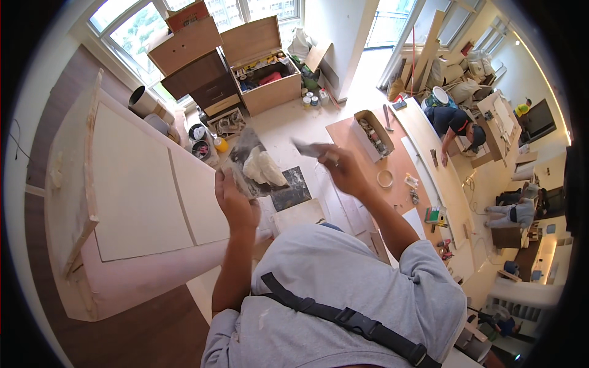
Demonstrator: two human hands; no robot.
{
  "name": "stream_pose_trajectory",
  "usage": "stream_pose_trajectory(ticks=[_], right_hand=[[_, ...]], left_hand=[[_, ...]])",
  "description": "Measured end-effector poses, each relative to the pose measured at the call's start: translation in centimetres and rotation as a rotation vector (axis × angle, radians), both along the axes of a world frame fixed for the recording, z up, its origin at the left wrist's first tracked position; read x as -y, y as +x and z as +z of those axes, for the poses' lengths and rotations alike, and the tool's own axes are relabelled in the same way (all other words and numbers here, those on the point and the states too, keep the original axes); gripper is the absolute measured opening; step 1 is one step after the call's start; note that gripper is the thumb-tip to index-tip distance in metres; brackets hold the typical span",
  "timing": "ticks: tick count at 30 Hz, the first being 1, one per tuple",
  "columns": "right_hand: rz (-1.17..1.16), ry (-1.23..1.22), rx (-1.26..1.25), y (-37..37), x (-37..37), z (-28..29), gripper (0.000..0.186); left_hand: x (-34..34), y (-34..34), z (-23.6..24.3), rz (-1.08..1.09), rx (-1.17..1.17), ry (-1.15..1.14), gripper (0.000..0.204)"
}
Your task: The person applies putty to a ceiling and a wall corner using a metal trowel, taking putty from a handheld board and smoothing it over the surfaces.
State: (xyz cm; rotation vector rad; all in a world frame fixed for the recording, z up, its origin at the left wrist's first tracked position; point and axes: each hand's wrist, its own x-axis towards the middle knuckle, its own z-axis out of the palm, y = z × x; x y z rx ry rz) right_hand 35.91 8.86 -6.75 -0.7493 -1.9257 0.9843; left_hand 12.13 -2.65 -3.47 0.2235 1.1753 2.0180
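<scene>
My left hand (233, 197) is wrapped round the edge of a flat, dark, smeared plate (244, 145), blurred by motion. On the plate sits a thick lump of off-white putty (262, 167). To its right, my raised right hand (341, 168) grips a putty knife (305, 148), its blurred blade pointing left toward the putty without touching it. Below and just beyond the plate lies a dark, stained square sheet (290, 189) on the floor.
On my left stands a large pale panelled piece (138, 184). Ahead are an open wooden chest (270, 86) of tools, buckets (200, 148) and a yellow bottle (221, 144). At right, a board-topped table (362, 147) carries a hammer (388, 118); a co-worker (457, 126) leans over boards.
</scene>
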Motion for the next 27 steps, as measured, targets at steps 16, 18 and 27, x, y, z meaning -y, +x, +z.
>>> stream_pose_trajectory(ticks=[16, 18, 27], right_hand=[[0.127, -1.093, 0.042, -10.2, 3.3, -12.4, 0.027], [0.146, -1.344, -0.131, -10.0, 3.6, -14.0, 0.029], [0.443, -1.231, -0.226, -7.4, 4.2, -8.6, 0.033]], left_hand=[[-11.4, -7.4, -9.9, -1.107, -1.91, -0.725, 0.028], [-13.0, -3.8, -6.5, -1.262, -1.64, -1.137, 0.032], [-10.2, -14.9, -17.0, -0.805, -2.239, -0.626, 0.024]])
